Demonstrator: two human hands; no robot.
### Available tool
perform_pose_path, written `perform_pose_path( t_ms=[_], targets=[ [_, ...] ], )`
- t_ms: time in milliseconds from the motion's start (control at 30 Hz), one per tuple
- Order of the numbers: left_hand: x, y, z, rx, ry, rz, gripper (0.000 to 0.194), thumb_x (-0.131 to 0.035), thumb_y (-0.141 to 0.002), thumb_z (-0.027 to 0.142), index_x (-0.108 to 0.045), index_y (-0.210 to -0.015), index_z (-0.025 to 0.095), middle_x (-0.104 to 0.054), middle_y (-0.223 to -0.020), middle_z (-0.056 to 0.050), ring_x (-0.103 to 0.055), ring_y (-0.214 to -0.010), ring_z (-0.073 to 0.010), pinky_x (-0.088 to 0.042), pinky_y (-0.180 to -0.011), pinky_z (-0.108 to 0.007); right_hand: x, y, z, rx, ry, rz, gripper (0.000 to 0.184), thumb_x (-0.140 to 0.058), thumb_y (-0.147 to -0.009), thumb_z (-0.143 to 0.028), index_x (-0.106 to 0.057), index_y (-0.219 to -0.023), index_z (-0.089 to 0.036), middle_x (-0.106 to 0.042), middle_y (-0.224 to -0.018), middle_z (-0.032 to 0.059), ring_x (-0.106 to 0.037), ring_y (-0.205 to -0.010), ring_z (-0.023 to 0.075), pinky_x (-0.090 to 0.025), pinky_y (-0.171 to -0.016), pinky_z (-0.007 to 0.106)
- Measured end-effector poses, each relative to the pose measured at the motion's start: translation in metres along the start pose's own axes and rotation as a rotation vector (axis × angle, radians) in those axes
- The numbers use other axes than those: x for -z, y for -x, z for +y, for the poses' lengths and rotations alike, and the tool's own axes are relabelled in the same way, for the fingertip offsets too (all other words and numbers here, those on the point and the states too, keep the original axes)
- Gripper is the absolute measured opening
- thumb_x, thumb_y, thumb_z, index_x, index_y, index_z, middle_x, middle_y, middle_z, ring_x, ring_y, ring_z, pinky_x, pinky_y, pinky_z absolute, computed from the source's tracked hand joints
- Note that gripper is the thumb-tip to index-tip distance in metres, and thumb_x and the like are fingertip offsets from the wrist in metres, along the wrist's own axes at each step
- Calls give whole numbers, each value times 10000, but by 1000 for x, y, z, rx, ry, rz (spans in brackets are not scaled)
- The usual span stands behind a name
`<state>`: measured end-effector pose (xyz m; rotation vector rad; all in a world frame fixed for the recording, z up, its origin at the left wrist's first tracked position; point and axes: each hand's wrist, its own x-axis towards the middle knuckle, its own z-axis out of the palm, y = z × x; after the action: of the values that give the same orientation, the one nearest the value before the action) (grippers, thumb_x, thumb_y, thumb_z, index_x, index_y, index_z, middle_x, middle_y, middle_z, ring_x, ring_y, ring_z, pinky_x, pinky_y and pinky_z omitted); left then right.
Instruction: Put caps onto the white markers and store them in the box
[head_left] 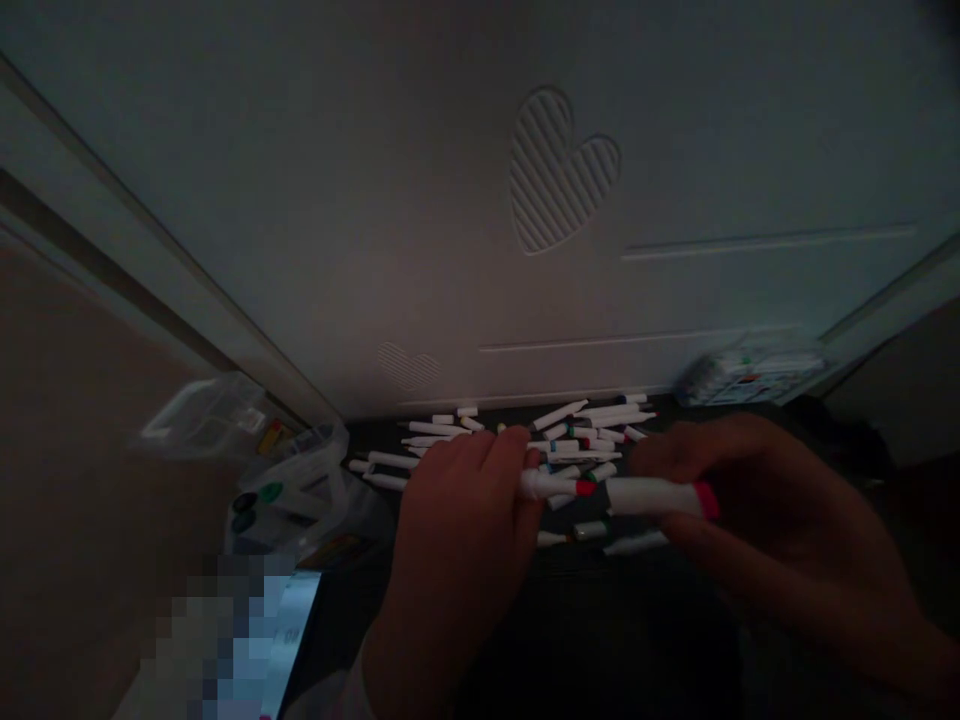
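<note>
The scene is dim. My left hand (pixel 461 500) is closed on a white marker body (pixel 555 486) that ends in a red band and points right. My right hand (pixel 750 500) is closed on a white marker cap (pixel 656 496) with a pink-red end. The two pieces are in line, a small gap apart. Beyond both hands, several loose white markers (pixel 577 430) with coloured bands lie scattered on a dark surface (pixel 600 620).
A pale cabinet panel (pixel 480 220) with a ribbed heart shape (pixel 559 170) rises behind the markers. A clear plastic case (pixel 289 490) holding markers sits at the left. Another clear pack (pixel 750 378) lies at the back right. A lit screen (pixel 289 630) shows at the lower left.
</note>
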<state>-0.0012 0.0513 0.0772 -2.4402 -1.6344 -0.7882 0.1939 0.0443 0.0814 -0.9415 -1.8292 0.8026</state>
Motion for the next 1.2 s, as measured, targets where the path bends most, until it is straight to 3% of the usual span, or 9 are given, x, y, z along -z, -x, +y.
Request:
perform_pose_path(
  t_ms=[333,600,800,967,1200],
  targets=[
    [3,-2,1,17,-76,-1,187,-449,-776,125,-588,-888,177,-584,-788,-60,-501,-753,-231,-397,-674,-374,-1,-5,-6,57,-9,3,233,-548,-785,-105,-481,-882,-306,-543,-843,24,-539,-802,172,-478,-650,250],
    [2,-3,-1,-16,-90,109,239,-453,-750,92,-616,-901,180,-542,-734,-55,-470,-733,-228,-383,-686,-379,-3,-3,-3,-15,-146,5,246,-552,-781,-85,-468,-889,-290,-509,-831,5,-509,-752,144,-459,-644,222],
    [5,-1,1,8,-108,185,267,-466,-746,117,-647,-913,219,-513,-762,-45,-460,-794,-217,-342,-891,-430,-3,-4,-3,-56,-183,-38,249,-554,-777,-86,-461,-888,-288,-532,-850,-1,-526,-789,149,-454,-664,232],
    [8,4,-1,-11,-117,281,273,-463,-744,107,-657,-895,225,-499,-772,-49,-451,-800,-217,-298,-945,-462,-1,-5,-2,-56,-94,-131,225,-549,-783,-94,-439,-853,-278,-525,-868,-8,-542,-791,147,-455,-674,249],
    [8,3,-1,9,-97,370,238,-484,-736,136,-683,-836,222,-515,-753,-71,-471,-791,-253,-315,-900,-504,1,-7,-1,-5,25,-144,230,-551,-772,-85,-436,-851,-268,-526,-866,0,-558,-793,157,-459,-623,245]
  ],
)
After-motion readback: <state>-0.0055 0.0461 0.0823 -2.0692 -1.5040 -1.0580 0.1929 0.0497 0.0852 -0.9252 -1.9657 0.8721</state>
